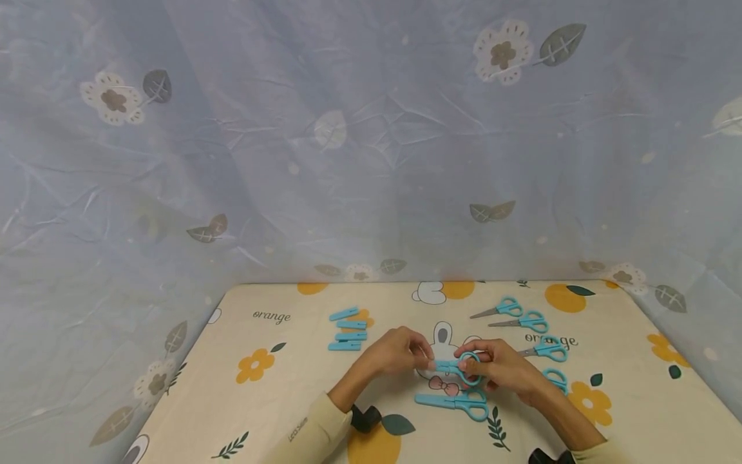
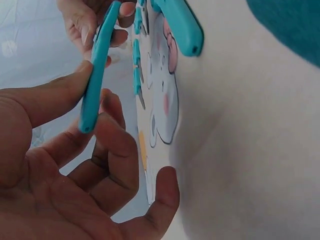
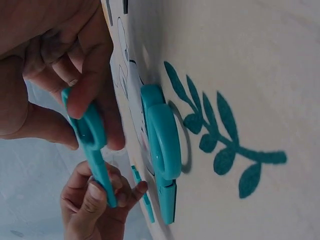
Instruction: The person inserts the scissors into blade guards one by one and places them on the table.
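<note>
head view: both hands meet over the tabletop (image 1: 261, 393), the left hand (image 1: 394, 353) pinching the cap end and the right hand (image 1: 501, 368) gripping the handle of blue scissors (image 1: 458, 367), held level so cap and blade line up. capped scissors (image 1: 455, 403) lie nearer; bare scissors (image 1: 536, 322) right, caps (image 1: 350, 335) left.

left wrist view: fingers (image 2: 65, 92) pinch the cap (image 2: 96, 75).

right wrist view: fingers (image 3: 92, 75) curl round the handle (image 3: 90, 131); the capped pair (image 3: 164, 150) lies beside.
</note>
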The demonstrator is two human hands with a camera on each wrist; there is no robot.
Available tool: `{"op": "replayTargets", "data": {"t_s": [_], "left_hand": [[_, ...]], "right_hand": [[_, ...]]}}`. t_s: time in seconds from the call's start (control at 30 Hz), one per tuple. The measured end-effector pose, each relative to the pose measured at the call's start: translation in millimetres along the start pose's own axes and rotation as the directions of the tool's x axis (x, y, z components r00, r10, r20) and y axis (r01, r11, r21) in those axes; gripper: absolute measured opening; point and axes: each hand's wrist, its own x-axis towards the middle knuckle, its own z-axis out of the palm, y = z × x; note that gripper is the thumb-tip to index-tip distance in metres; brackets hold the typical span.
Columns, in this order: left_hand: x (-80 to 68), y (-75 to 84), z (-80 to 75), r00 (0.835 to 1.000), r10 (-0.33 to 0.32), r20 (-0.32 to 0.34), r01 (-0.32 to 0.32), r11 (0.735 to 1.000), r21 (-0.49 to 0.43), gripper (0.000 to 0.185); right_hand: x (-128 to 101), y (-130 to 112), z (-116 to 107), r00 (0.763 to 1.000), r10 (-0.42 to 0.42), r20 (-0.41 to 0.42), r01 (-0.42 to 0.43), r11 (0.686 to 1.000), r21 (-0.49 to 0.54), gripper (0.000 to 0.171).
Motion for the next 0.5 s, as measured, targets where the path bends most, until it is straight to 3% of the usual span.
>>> {"op": "replayTargets", "data": {"t_s": [0.5], "left_hand": [[1.0, -5.1, 4.0, 0.999, 0.033, 0.023, -0.035, 0.996, 0.082, 0.006]], "right_hand": [[-7.6, 1.3, -3.2, 0.995, 0.040, -0.089, -0.044, 0.998, -0.045, 0.037]]}}
